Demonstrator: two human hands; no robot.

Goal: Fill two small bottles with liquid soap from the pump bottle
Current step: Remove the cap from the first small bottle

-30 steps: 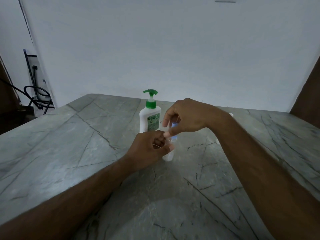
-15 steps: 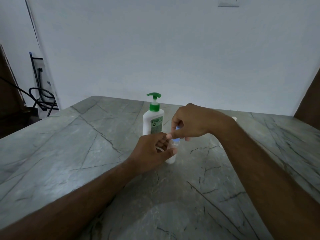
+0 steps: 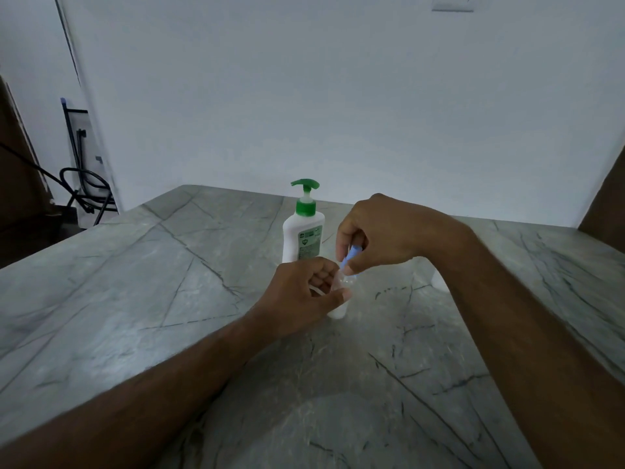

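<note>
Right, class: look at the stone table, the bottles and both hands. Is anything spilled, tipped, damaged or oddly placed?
Nothing stands out. The pump bottle stands upright on the stone table. The left hand grips the small bottle, also upright, while the right hand pinches its blue cap. No spilled soap shows.

It looked like a room in a home, sparsely furnished. A grey marble-patterned table (image 3: 142, 275) with dark veins filled the foreground and ran up against a plain white wall (image 3: 338, 96). A wall switch plate (image 3: 452, 3) sat at about one o'clock near the top edge. At nine o'clock, a black metal-framed chair (image 3: 84, 184) stood in a dim corner, beside dark wooden furniture (image 3: 17, 184).
</note>
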